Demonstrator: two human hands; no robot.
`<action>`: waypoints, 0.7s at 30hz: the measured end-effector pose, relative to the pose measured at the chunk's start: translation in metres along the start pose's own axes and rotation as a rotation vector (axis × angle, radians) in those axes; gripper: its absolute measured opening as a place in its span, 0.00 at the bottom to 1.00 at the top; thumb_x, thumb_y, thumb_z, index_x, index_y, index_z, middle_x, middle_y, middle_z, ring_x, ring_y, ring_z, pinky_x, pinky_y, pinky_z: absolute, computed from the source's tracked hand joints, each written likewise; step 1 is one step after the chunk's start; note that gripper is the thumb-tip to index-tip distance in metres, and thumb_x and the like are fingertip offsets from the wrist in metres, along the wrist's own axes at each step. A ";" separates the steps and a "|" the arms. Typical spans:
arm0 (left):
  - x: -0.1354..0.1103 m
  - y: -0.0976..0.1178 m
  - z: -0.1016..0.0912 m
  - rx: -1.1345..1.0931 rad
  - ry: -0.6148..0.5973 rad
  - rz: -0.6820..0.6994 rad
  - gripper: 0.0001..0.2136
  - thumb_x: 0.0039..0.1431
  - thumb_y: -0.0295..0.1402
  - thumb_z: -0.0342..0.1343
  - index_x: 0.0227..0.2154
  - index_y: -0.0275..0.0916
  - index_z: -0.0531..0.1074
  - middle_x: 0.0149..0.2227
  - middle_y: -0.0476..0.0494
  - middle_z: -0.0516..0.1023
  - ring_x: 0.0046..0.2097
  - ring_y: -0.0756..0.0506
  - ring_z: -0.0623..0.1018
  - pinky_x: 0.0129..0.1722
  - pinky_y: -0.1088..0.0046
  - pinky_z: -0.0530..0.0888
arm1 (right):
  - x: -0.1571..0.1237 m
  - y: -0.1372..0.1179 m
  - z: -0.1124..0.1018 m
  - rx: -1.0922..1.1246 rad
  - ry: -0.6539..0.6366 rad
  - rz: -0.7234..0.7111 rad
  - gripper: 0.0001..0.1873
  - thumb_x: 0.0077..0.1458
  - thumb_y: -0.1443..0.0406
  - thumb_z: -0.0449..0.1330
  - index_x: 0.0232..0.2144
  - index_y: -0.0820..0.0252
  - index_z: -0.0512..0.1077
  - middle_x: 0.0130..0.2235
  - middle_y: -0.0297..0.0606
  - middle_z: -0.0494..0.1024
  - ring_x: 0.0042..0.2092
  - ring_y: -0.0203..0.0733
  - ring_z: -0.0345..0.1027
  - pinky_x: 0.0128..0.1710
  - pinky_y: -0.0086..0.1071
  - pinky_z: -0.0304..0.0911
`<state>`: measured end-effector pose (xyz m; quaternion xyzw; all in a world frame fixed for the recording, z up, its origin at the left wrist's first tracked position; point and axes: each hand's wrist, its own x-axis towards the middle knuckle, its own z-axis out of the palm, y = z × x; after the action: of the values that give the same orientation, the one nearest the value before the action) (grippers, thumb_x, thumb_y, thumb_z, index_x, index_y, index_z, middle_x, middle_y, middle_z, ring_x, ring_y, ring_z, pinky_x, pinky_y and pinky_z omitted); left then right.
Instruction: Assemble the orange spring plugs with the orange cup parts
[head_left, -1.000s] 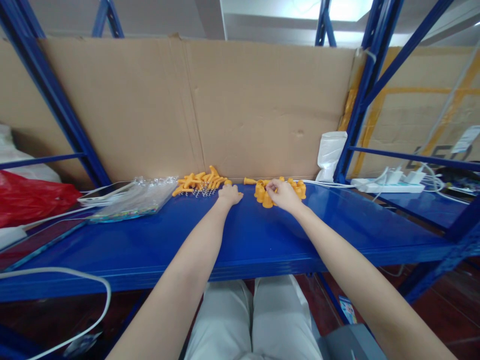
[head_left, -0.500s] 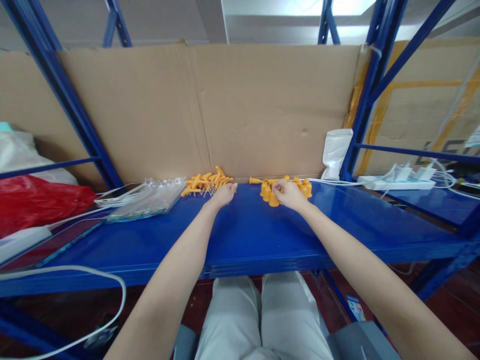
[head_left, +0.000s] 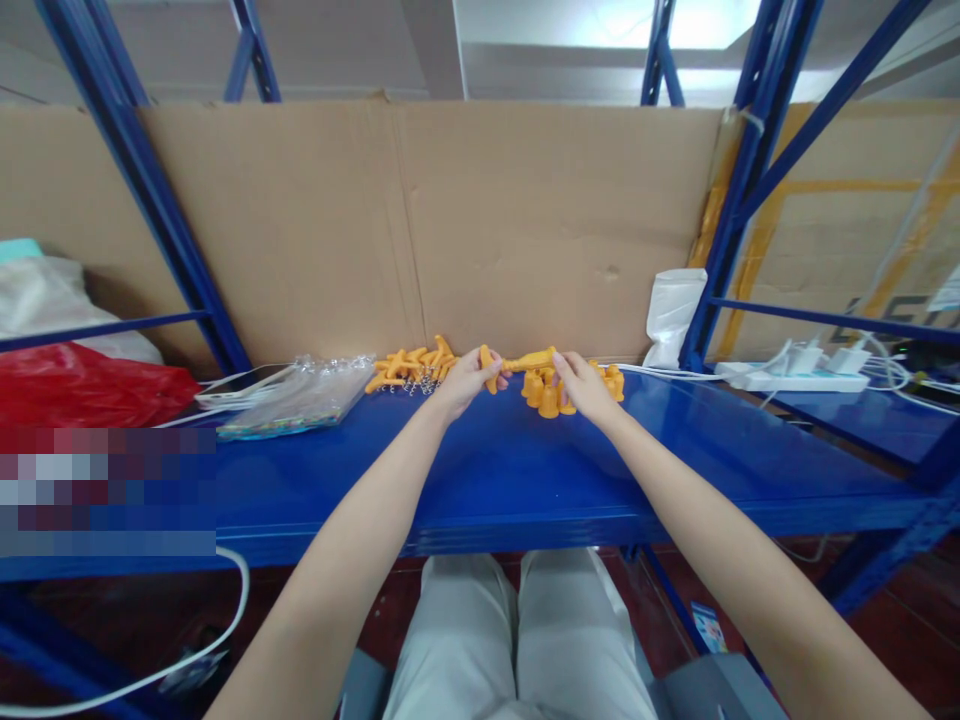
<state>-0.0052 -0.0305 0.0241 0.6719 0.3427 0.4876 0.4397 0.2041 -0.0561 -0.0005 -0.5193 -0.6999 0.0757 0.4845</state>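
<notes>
My left hand and my right hand hold an orange plastic piece between them, just above the blue shelf. The left fingers pinch its left end, the right fingers its right end. Below the right hand sits a cluster of orange cone-shaped caps. Left of the left hand lies a pile of orange stick-like parts with small metal springs.
A clear plastic bag and a phone lie left on the shelf. A red bag is further left. A white pouch, power strip and cables sit right. Cardboard backs the shelf.
Both hands rose from the piles. The left hand picked up a stick part, the right a piece, and they brought them together between the two piles.
</notes>
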 end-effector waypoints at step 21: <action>0.006 -0.009 -0.004 0.123 0.077 0.223 0.09 0.58 0.32 0.61 0.28 0.37 0.67 0.25 0.48 0.79 0.28 0.51 0.78 0.31 0.76 0.73 | 0.005 0.010 -0.009 0.471 -0.187 -0.095 0.24 0.53 0.46 0.62 0.40 0.53 0.61 0.34 0.32 0.71 0.27 0.34 0.65 0.21 0.29 0.61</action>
<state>-0.0076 -0.0212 0.0186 0.7122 0.3118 0.5370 0.3274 0.2174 -0.0509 0.0013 -0.3495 -0.7284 0.2616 0.5281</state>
